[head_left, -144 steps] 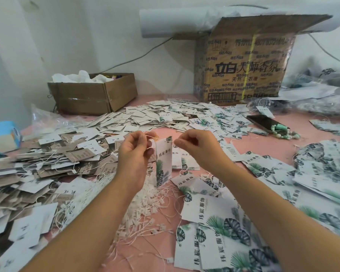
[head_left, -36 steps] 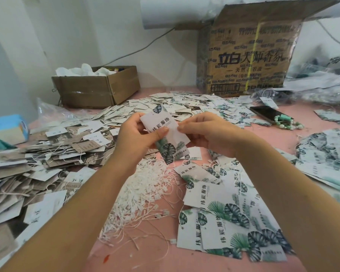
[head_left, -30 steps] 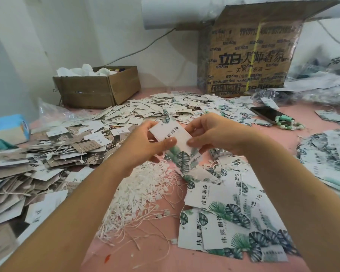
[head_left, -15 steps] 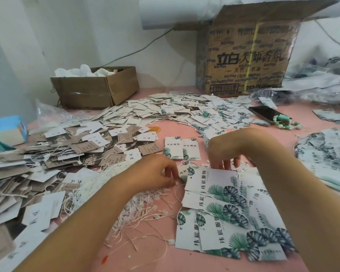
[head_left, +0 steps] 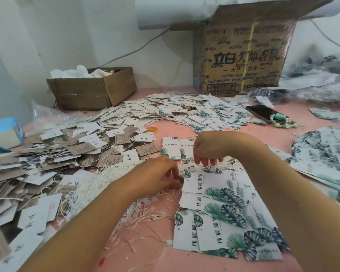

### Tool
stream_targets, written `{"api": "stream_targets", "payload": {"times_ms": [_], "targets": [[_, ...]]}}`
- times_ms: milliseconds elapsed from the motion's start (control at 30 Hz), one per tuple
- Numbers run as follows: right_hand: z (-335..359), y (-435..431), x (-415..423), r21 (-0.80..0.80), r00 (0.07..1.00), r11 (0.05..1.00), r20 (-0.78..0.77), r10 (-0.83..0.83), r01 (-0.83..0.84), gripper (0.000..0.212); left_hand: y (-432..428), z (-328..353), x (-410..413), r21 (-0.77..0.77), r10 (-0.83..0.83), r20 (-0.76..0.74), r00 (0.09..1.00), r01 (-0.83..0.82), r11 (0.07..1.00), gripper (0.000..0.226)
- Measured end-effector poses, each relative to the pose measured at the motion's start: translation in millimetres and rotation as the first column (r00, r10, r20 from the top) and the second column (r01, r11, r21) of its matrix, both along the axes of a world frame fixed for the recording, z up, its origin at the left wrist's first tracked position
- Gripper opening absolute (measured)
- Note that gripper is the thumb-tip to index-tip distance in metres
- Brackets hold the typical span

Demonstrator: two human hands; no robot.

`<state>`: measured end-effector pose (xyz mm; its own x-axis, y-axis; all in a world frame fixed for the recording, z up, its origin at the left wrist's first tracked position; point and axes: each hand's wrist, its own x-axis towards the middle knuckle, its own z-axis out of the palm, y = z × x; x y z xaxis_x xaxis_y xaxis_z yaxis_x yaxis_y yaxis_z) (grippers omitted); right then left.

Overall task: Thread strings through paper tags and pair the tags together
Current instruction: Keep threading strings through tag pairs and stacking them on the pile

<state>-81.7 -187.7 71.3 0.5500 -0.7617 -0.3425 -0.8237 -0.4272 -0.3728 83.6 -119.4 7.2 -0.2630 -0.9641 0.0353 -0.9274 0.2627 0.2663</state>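
1. Head view: your left hand [head_left: 157,174] curls its fingers at the left edge of the leaf-print tags [head_left: 224,195], centre frame; whether it grasps anything cannot be told.
2. Your right hand [head_left: 208,150] points its fingers down onto the stack's upper edge; whether they pinch a tag cannot be told.
3. The tags, white with dark green leaves and black characters, lie fanned on the pink table [head_left: 283,132].
4. White strings [head_left: 98,185] lie heaped just left of them.

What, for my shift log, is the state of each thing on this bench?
large carton, top flap raised
small box, open, stuffed with white material
phone, lying flat, screen dark
left hand, fingers curled by the strings, grip unclear
right hand, fingers pointing down at the leaf tags
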Motion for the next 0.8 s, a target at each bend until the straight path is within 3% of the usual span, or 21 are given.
{"api": "stream_targets", "payload": {"times_ms": [367, 433, 500, 600, 633, 733, 800], "targets": [[0, 0, 0, -0.006, 1.000, 1.000, 0.012, 0.017, -0.017, 0.023, -1, -2, -10, -0.064, 0.052, 0.046, 0.998, -0.049, 0.997, 0.009], [-1, 0, 1, -0.042, 0.997, 0.999, 0.068, 0.021, -0.018, 0.020, -1, -5, -8, -0.090, 0.071, -0.015, 0.997, -0.072, 0.993, 0.003], [-2, 0, 3, -0.116, 0.986, 0.993, 0.156, 0.052, -0.034, 0.015, -2, -4, -5, -0.112, 0.106, -0.208, 0.972, -0.131, 0.985, 0.010], [-6, 2, 11, -0.171, 0.934, 0.983, 0.337, 0.121, -0.066, 0.004, -2, -1, -6, -0.150, 0.102, -0.532, 0.841, -0.212, 0.966, 0.018], [-8, 3, 14, -0.158, 0.906, 0.985, 0.402, 0.132, -0.073, 0.010, -2, 1, -7, -0.146, 0.100, -0.630, 0.770, -0.244, 0.959, 0.016], [-10, 5, 18, -0.139, 0.808, 0.987, 0.569, 0.151, -0.087, 0.019, -1, 5, -9, 0.011, 0.132, -0.904, 0.406, -0.288, 0.958, 0.016], [-8, 6, 19, -0.157, 0.759, 0.981, 0.624, 0.187, -0.113, 0.019, -1, 8, -6, 0.116, 0.172, -0.964, 0.203, -0.260, 0.959, 0.022]]}}
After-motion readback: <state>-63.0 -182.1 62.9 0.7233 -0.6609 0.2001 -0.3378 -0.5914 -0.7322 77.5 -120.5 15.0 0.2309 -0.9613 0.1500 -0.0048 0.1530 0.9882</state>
